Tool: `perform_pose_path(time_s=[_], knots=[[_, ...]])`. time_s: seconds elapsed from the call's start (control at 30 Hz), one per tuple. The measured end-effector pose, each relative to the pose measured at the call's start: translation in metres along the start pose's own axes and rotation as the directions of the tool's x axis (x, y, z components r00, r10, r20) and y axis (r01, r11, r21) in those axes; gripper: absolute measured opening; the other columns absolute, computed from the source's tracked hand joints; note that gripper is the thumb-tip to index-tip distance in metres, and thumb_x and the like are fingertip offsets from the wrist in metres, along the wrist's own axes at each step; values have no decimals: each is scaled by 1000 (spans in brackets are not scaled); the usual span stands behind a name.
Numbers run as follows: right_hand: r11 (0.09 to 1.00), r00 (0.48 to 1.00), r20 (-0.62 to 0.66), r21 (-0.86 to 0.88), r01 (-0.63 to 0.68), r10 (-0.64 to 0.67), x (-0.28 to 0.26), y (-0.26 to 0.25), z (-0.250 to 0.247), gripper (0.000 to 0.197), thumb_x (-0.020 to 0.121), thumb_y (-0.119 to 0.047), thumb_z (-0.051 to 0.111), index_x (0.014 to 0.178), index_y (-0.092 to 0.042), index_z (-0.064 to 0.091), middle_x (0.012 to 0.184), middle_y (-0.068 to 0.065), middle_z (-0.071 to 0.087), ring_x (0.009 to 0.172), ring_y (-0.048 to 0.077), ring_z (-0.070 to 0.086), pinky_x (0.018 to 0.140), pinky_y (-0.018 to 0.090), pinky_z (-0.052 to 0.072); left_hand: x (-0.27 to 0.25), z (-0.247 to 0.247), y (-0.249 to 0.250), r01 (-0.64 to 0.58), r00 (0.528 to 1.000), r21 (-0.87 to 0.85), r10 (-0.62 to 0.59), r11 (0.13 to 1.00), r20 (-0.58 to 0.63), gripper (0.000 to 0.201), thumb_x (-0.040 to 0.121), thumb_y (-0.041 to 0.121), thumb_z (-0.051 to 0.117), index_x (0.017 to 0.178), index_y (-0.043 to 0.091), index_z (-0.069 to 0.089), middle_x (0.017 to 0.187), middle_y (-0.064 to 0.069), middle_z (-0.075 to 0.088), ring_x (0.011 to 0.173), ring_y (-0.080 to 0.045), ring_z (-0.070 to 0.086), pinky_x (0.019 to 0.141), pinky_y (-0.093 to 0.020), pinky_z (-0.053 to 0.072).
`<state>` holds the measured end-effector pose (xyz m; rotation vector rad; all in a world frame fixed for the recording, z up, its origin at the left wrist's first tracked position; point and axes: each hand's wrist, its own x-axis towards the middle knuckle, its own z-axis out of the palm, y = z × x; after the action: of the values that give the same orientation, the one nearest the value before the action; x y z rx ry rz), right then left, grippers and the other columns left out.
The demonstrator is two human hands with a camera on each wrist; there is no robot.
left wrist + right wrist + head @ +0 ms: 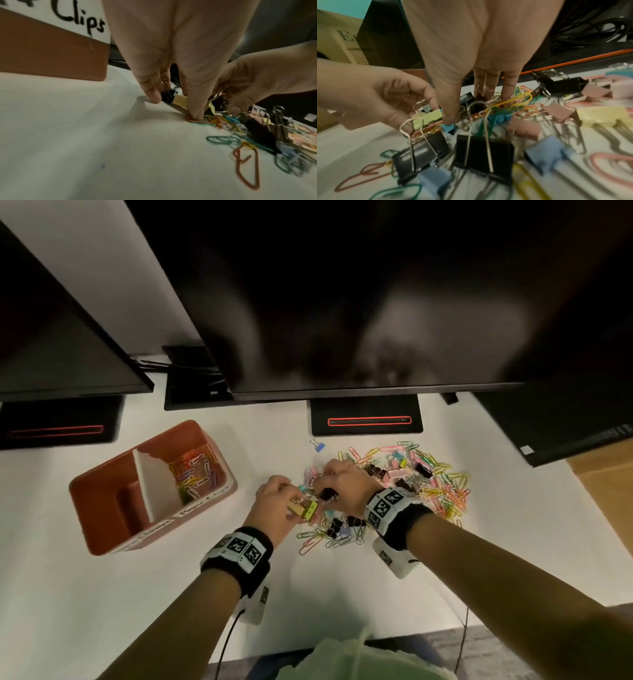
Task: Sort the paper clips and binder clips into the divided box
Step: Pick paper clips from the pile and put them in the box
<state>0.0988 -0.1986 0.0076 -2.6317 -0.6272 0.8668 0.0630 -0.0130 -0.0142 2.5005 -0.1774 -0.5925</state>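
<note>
An orange-red divided box (102,508) stands on the white desk at the left; its far compartment holds several coloured paper clips (195,474). A mixed pile of paper clips and binder clips (428,477) lies centre-right. My left hand (294,503) pinches a bunch of binder clips (303,510), tan, yellow-green and black, at the pile's left edge (178,100). My right hand (323,489) is just beside it, with fingers curled round a black binder clip (327,494). In the right wrist view its fingertips (506,93) dip into the pile, close to the yellow-green clip (428,119).
Two dark monitors on stands (366,417) overhang the back of the desk. A lone blue binder clip (318,445) lies behind the pile. A black device (565,426) and a cardboard sheet (606,494) sit at the right. The desk's front edge (411,633) runs near my body.
</note>
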Motion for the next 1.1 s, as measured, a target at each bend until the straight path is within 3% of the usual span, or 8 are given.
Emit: perform_pose_path(time_s=[0.13,0.3,0.47,0.57,0.7,0.8,0.93,1.1], knots=[[991,999,-41,133,20,-15,-1,12,-2,25,83,-23,65,106,-17,62,114,3,51,107,20,49,97,36,45,-5,-9,-9,-4,994,-145,-12,989,-111,21,71,13,76,90,15,67,108,3,46,102,-16,50,97,-28,42],[988,996,-86,150,-16,29,-10,36,-11,23,84,-21,63,107,-17,60,112,2,55,105,18,51,95,32,44,-12,-20,-21,16,964,-172,-61,985,-257,16,75,3,71,88,10,69,105,-1,48,93,-17,54,93,-33,48],[998,992,-120,33,-47,51,-10,44,-20,34,84,-23,60,117,-26,56,124,-3,50,116,19,46,100,38,41,-18,-16,-21,48,962,-78,-67,996,-265,22,78,4,67,98,12,65,128,-9,46,117,-23,48,99,-24,36],[1000,994,-108,-14,27,-28,0,31,-26,44,87,-14,53,127,-31,49,137,-5,42,125,20,38,105,42,32,-25,-15,-9,-43,944,76,66,996,-322,24,76,12,70,98,18,64,124,-5,51,111,-26,49,90,-36,46],[982,987,81,-116,151,-142,29,8,-32,59,85,-1,51,134,-31,43,151,-1,28,138,24,26,110,45,26,-31,-2,11,-3,977,-77,-14,997,-211,19,86,18,59,106,17,59,98,0,55,81,-15,56,77,-34,52],[958,957,221,-175,228,-188,49,0,-29,63,80,6,49,132,-29,48,149,1,31,135,27,28,110,45,30,-23,15,16,93,986,-103,-106,990,-132,33,85,17,59,117,13,54,108,-4,53,91,-19,57,87,-35,50],[950,955,182,-167,265,-234,56,3,-24,43,82,0,52,118,-22,60,125,2,49,115,24,45,97,39,42,-13,28,17,102,993,-22,-103,995,-64,57,77,23,71,129,14,47,126,-3,43,113,-20,46,101,-32,41],[986,981,143,-84,142,-129,53,12,-25,24,90,-12,50,109,-12,64,113,8,61,109,24,52,92,34,44,-12,30,10,73,990,-28,-76,997,-120,36,83,18,64,118,14,58,119,-2,53,108,-20,50,95,-30,44]])
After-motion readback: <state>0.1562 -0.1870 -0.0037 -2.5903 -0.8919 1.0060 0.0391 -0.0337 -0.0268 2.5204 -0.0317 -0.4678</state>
